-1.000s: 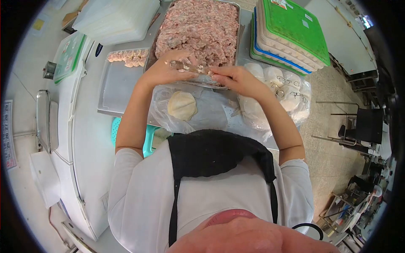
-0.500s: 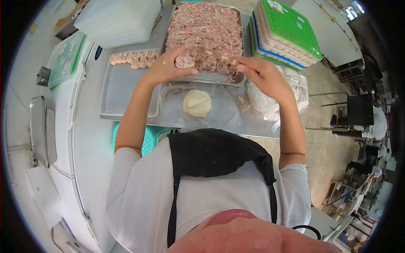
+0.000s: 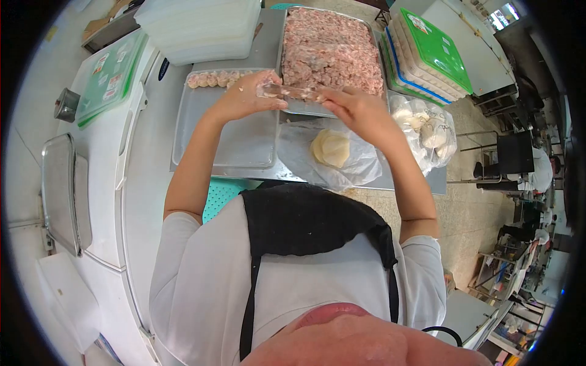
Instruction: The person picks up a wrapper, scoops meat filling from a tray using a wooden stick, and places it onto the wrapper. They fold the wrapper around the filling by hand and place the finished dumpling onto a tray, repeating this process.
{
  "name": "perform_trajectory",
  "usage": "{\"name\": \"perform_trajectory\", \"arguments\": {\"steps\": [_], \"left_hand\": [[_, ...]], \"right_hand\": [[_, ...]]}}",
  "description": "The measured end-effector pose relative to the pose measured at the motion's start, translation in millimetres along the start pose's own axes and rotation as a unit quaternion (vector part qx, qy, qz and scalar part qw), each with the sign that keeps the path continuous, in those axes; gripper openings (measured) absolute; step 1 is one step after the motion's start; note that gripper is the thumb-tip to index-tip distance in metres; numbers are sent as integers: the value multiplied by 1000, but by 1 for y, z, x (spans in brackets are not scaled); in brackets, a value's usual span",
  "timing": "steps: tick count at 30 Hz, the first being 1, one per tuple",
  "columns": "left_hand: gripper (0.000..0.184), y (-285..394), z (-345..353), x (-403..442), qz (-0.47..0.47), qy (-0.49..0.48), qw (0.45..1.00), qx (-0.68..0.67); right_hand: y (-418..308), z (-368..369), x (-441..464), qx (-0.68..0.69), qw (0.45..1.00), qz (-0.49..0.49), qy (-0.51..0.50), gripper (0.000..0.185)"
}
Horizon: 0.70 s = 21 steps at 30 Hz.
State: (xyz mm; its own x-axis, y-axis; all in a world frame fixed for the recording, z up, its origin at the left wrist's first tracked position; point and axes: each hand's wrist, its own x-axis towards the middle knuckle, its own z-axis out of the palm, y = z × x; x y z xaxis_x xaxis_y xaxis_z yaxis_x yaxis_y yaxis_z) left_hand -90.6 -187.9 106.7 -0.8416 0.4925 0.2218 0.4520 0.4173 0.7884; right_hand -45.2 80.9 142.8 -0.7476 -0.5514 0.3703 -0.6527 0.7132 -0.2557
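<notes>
a person's two bare hands meet above a steel bench (image 3: 268, 52). the right hand (image 3: 360, 113) pinches the near end of a narrow, flat, meat-smeared spatula (image 3: 296, 93), thumb against fingers; the blade lies level and reaches across to the left hand (image 3: 247, 97). that hand is cupped around the blade's tip, but its palm is hidden, so i cannot tell what it grasps or how firmly.

the spatula looks light and stiff, probably slippery where smeared, so its end by the right hand seems the surest hold. just beyond lies a deep bed of pink minced meat (image 3: 329, 49) in a rectangular metal tray (image 3: 309, 111); it should be heavy and sticky as a mass, soft in small amounts, better scooped than pinched.

nearer the person, pale cream, round discs of dough (image 3: 331, 148) lie on crumpled clear plastic (image 3: 366, 168). they look soft and easily torn, best lifted by one edge with the fingertips. to the left, small pinkish dumplings (image 3: 213, 79) line the far edge of a shallow translucent tray (image 3: 226, 137)
</notes>
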Motion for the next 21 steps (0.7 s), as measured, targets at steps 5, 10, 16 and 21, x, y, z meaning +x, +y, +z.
{"name": "perform_trajectory", "arguments": {"steps": [5, 10, 16, 21], "left_hand": [[40, -17, -20, -24, 22, 33, 996, -78], [43, -46, -40, -36, -41, 29, 999, -2], [49, -142, -67, -77, -155, 77, 985, -21], [53, -205, -43, -73, -117, 166, 967, 153]], "right_hand": [[-35, 7, 18, 34, 998, 45, -26, 29], [-34, 55, 25, 105, 990, 58, -70, 33], [4, 56, -31, 155, 976, 143, -57, 30], [10, 52, -89, 249, 876, 413, -22, 33]]}}
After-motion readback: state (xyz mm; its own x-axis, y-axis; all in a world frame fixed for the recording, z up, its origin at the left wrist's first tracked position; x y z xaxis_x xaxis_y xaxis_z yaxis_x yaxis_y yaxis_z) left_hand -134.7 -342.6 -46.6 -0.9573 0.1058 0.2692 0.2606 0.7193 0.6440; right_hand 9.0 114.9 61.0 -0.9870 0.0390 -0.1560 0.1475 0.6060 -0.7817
